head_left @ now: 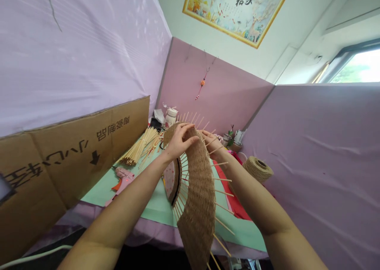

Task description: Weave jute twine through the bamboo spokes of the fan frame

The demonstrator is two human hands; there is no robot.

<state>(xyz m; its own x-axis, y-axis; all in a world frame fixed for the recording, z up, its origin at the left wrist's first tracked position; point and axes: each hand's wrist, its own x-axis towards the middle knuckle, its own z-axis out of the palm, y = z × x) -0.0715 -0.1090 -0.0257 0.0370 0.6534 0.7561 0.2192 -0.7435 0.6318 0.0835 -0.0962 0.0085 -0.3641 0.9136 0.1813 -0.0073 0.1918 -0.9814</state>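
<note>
A curved, fan-like twine weaving (198, 191) stands tilted up over the front of the table. Thin wooden sticks run through it and poke out along its outer edge. Its inner side joins a pale, dotted round panel (170, 179) with a dark braided rim. My left hand (181, 140) grips the upper part of the weaving, with the thumb lying across the woven face. On the far side, my right hand (211, 141) is closed at the outer edge among the stick ends. Part of its fingers is hidden behind the weaving.
Left on the green tabletop (154, 206) lie a bundle of wooden sticks (142, 143) and a pink glue gun (124, 179). A twine spool (257, 168) and red cloth (237, 206) are at right. A white jar (171, 117) stands behind; a cardboard panel (74, 151) borders the left.
</note>
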